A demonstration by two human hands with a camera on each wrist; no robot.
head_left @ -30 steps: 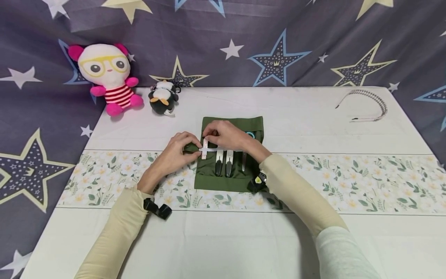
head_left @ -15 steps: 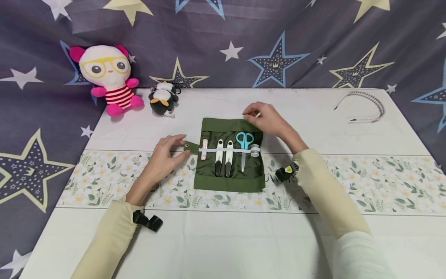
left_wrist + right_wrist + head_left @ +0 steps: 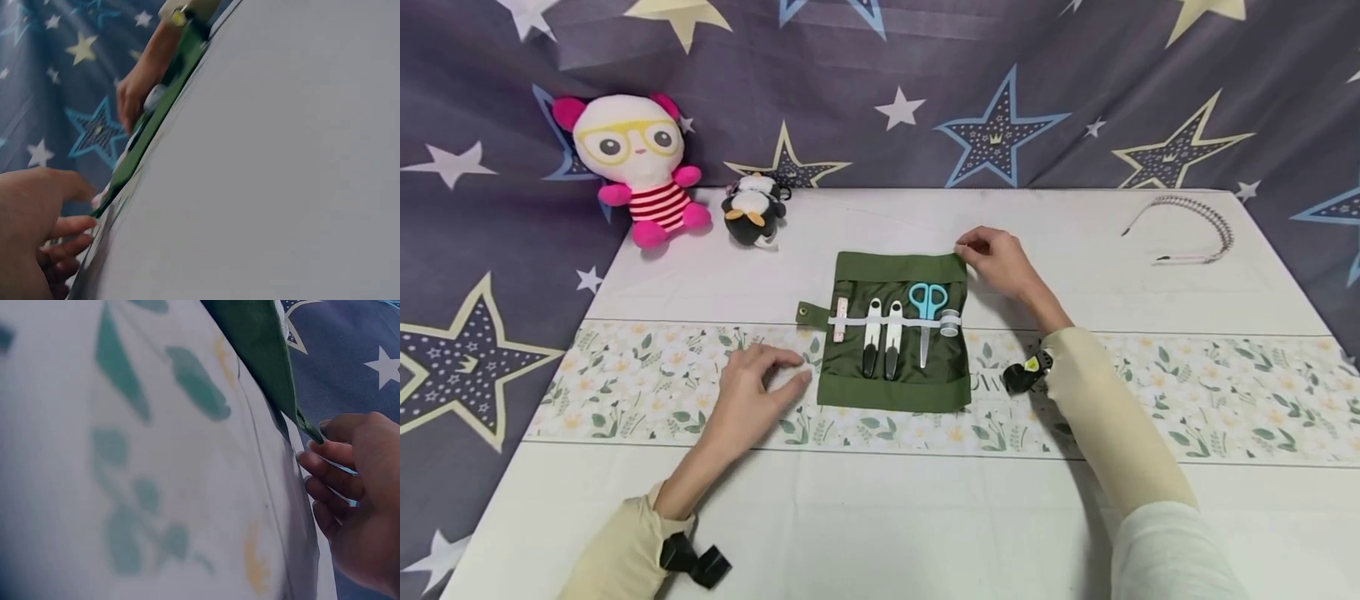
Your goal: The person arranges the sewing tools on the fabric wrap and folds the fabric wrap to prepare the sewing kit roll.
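A green fabric tool roll (image 3: pixel 895 393) lies unfolded on the table, with a snap tab (image 3: pixel 811 314) sticking out on its left. Under its white elastic band sit a pink-and-white strip (image 3: pixel 840 320), two white-and-black slim tools (image 3: pixel 872 337), blue-handled scissors (image 3: pixel 928 298) and a grey spool (image 3: pixel 950 323). My right hand (image 3: pixel 1003 260) pinches the roll's far right corner; in the right wrist view the green corner (image 3: pixel 300 419) is between thumb and forefinger. My left hand (image 3: pixel 751 396) hovers left of the roll's near half, fingers loosely bent and holding nothing, apart from the fabric.
A pink-and-white plush toy (image 3: pixel 638 167) and a penguin plush (image 3: pixel 752 212) are at the back left. A headband (image 3: pixel 1217 225) rests at the back right. A star-patterned curtain (image 3: pixel 880 75) hangs behind the white table (image 3: pixel 880 525).
My right hand has gone from the left part of the roll to its far right corner and now pinches it. My left hand has let go near the tab and drawn back toward me.
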